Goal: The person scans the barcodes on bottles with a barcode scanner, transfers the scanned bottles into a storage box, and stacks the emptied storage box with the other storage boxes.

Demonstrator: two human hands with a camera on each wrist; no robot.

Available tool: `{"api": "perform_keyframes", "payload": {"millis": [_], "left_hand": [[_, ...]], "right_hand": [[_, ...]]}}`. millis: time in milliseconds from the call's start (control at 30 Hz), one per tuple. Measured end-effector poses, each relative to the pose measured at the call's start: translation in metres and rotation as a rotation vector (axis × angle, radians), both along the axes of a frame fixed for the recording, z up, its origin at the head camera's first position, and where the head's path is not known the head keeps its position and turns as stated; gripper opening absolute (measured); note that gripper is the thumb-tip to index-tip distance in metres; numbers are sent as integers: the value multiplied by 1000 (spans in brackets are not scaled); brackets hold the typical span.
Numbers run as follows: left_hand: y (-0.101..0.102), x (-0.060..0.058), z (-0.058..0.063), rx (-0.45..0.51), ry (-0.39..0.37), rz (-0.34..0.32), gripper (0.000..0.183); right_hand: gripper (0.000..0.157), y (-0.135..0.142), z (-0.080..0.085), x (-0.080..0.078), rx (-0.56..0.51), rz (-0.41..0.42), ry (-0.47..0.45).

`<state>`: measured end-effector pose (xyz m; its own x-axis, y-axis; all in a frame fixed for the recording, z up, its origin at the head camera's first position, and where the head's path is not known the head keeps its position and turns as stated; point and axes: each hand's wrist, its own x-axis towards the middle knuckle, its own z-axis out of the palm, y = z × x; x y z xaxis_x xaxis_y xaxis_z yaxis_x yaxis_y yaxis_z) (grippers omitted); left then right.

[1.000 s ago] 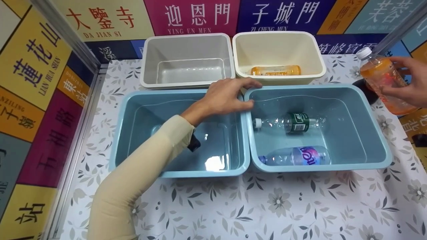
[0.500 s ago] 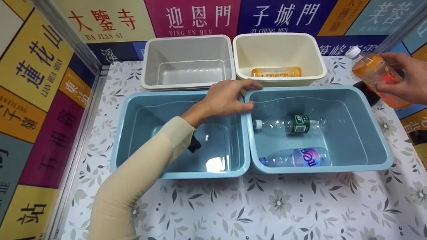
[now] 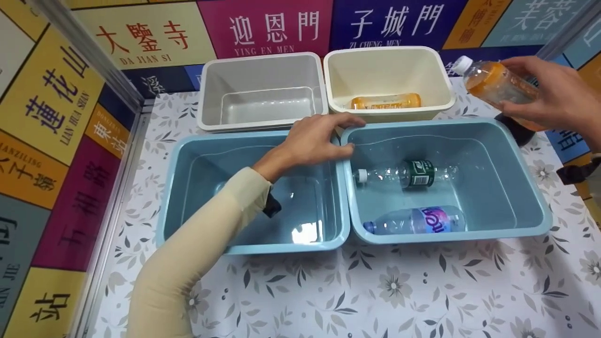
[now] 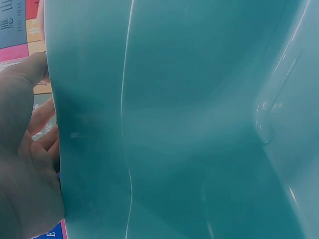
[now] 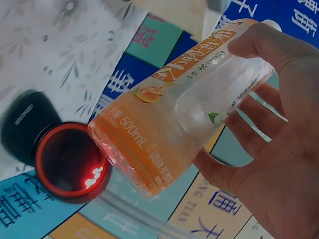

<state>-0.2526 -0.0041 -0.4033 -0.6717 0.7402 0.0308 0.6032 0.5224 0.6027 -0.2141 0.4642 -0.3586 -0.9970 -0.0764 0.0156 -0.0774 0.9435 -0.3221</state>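
My left hand (image 3: 312,141) rests over the rims where the left blue tub (image 3: 255,248) and the right blue tub (image 3: 450,237) meet. Its fingers reach past the back corner, and the thumb lies toward the right rim. At the upper right, my right hand (image 3: 551,94) grips an orange-labelled plastic drink bottle (image 3: 493,84). This bottle tilts, white cap up and to the left, its bottom near a black device. In the right wrist view the fingers and thumb wrap the label of the bottle (image 5: 164,114), which reads 500mL.
Inside the right tub lie a green-labelled clear bottle (image 3: 419,173) and a purple-labelled bottle (image 3: 434,219). Behind stand a grey bin (image 3: 263,70) and a cream bin (image 3: 385,70) holding an orange bottle (image 3: 386,101). The black device with a red-lit ring (image 5: 72,162) stands beside the right tub.
My right hand has carried the orange-labelled drink bottle left and slightly upward, toward the cream bin, tilting it further. The left hand stays on the tub rims.
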Motion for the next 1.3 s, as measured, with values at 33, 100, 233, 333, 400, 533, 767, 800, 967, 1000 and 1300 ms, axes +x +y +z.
{"api": "perform_keyframes", "payload": {"millis": [33, 100, 233, 333, 400, 533, 767, 800, 967, 1000, 1300], "left_hand": [[0, 0, 0, 2, -1, -1, 57], [0, 0, 0, 5, -4, -2, 58], [-1, 0, 0, 10, -12, -5, 58], [-1, 1, 0, 12, -13, -2, 57], [0, 1, -1, 17, -13, 3, 57], [0, 2, -2, 21, -5, 2, 56], [0, 1, -2, 23, 1, -2, 56], [0, 1, -2, 24, -1, -3, 57], [0, 1, -1, 18, -11, -2, 57], [0, 1, -1, 18, -11, -1, 57], [0, 0, 0, 13, -3, -9, 56]], "right_hand": [[85, -4, 1, -1, -1, 10, 5], [84, -10, 4, -4, -8, 26, 6], [84, -23, 8, -9, -27, 64, -9], [84, -32, 11, -13, -24, 92, -16], [84, -38, 13, -14, -18, 103, -20], [84, -50, 18, -16, -24, 115, -29], [84, -70, 22, -20, -101, 123, -65], [84, -72, 22, -21, -113, 123, -69], [83, -82, 24, -25, -130, 145, -87], [83, -83, 24, -27, -112, 155, -86], [83, -99, 25, -42, 31, 262, -41]]}}
